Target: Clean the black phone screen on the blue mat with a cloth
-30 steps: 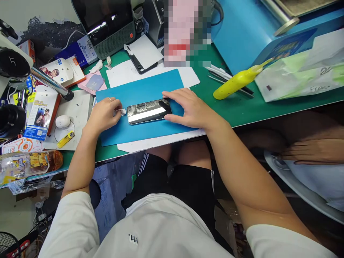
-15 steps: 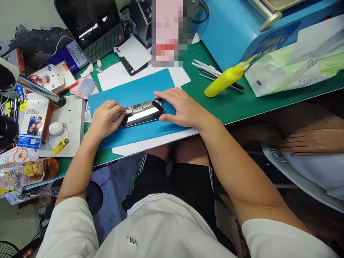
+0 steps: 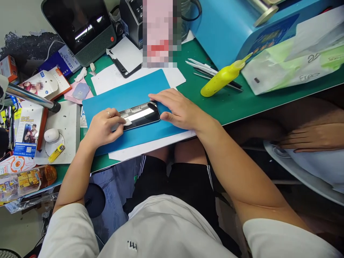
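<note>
A smartphone (image 3: 146,113) lies face up on a blue mat (image 3: 126,93), its glossy black screen reflecting a bright white strip. My left hand (image 3: 104,127), a ring on one finger, pinches a small white wipe (image 3: 127,122) against the left end of the screen. Most of the wipe is hidden under the fingers. Around the phone's right end, my right hand (image 3: 180,109) grips with its thumb at the short edge and its fingertips at the far corner.
A yellow squeeze bottle (image 3: 221,80) lies across thin tools (image 3: 200,66) to the right, near a blue machine (image 3: 225,32). White paper (image 3: 104,79) and a dark phone part (image 3: 122,66) lie behind the mat. Boxes (image 3: 28,130) and a lighter (image 3: 56,153) sit left. Another person's hand (image 3: 314,138) rests at right.
My left hand has slid the wipe slightly down and towards the near edge of the screen. My right hand keeps its place at the phone's end. The whole view has shifted a little.
</note>
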A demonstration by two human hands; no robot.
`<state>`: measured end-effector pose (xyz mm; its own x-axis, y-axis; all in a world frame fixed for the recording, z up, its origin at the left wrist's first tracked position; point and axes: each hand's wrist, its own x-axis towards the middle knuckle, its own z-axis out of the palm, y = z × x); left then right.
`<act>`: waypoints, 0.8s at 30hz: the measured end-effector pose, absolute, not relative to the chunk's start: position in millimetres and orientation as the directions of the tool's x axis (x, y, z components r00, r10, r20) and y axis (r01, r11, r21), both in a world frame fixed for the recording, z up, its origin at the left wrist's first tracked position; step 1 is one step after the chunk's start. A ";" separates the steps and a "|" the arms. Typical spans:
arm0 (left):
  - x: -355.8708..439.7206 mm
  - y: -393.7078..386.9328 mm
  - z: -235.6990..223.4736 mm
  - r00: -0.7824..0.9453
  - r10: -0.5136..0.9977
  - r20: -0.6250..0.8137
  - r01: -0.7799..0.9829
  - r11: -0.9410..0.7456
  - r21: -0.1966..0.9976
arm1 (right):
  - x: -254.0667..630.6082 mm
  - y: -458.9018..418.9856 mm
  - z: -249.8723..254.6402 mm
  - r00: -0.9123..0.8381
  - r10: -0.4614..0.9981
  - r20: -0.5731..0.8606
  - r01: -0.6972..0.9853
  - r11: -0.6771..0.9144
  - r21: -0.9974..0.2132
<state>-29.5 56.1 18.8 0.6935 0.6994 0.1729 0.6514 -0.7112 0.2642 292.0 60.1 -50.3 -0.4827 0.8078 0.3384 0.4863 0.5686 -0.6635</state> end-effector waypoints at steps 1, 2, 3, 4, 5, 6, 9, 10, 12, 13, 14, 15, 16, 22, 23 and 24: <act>-30.3 56.5 18.9 0.671 0.721 0.174 0.678 -0.691 0.249 | 292.0 60.1 -50.3 -0.483 0.808 0.339 0.482 0.568 -0.667; -30.8 56.8 18.8 0.646 0.744 0.174 0.706 -0.668 0.234 | 292.1 60.1 -50.4 -0.482 0.808 0.339 0.480 0.567 -0.669; -31.0 56.9 18.4 0.626 0.761 0.171 0.727 -0.649 0.224 | 292.1 60.1 -50.6 -0.479 0.810 0.339 0.481 0.565 -0.670; -30.6 56.8 17.9 0.620 0.767 0.164 0.734 -0.641 0.223 | 292.0 60.0 -50.8 -0.476 0.812 0.339 0.484 0.563 -0.670; -29.8 56.5 17.2 0.628 0.763 0.155 0.727 -0.646 0.232 | 292.0 59.9 -51.0 -0.473 0.813 0.339 0.488 0.562 -0.668; -28.8 56.4 16.2 0.647 0.748 0.144 0.709 -0.661 0.247 | 292.0 59.8 -51.3 -0.473 0.813 0.339 0.490 0.563 -0.666; -26.6 58.6 12.5 0.702 0.699 0.138 0.653 -0.708 0.268 | 292.1 59.9 -52.0 -0.484 0.807 0.338 0.489 0.570 -0.660; -27.1 60.4 11.3 0.697 0.702 0.148 0.658 -0.707 0.258 | 292.1 60.0 -52.2 -0.486 0.805 0.339 0.488 0.572 -0.659; -29.9 64.5 9.2 0.653 0.735 0.183 0.700 -0.678 0.223 | 292.3 60.1 -52.8 -0.485 0.805 0.342 0.489 0.574 -0.657; -31.6 66.2 8.5 0.631 0.749 0.202 0.718 -0.662 0.214 | 292.3 60.2 -53.0 -0.484 0.805 0.344 0.490 0.574 -0.656; -32.9 67.1 8.0 0.622 0.753 0.214 0.723 -0.657 0.212 | 292.2 60.2 -53.1 -0.481 0.806 0.346 0.492 0.575 -0.654; -33.7 67.2 7.6 0.627 0.747 0.218 0.715 -0.664 0.217 | 292.2 60.2 -53.2 -0.479 0.806 0.347 0.494 0.574 -0.653; -33.7 66.6 7.3 0.647 0.732 0.213 0.696 -0.682 0.227 | 292.0 60.1 -53.2 -0.477 0.807 0.347 0.497 0.573 -0.652; -33.0 64.7 4.5 0.707 0.676 0.205 0.629 -0.735 0.253 | 292.1 58.5 -51.9 -0.472 0.813 0.340 0.508 0.566 -0.649; -35.1 66.3 4.1 0.678 0.702 0.216 0.657 -0.712 0.250 | 292.3 58.2 -51.8 -0.471 0.813 0.342 0.507 0.567 -0.649; -37.5 67.9 3.9 0.646 0.730 0.224 0.686 -0.684 0.249 | 292.6 57.9 -51.8 -0.470 0.813 0.343 0.508 0.567 -0.648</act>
<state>-37.5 67.9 3.9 0.6462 0.7295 0.2242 0.6858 -0.6839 0.2488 292.6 57.9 -51.8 -0.4697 0.8135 0.3430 0.5085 0.5669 -0.6482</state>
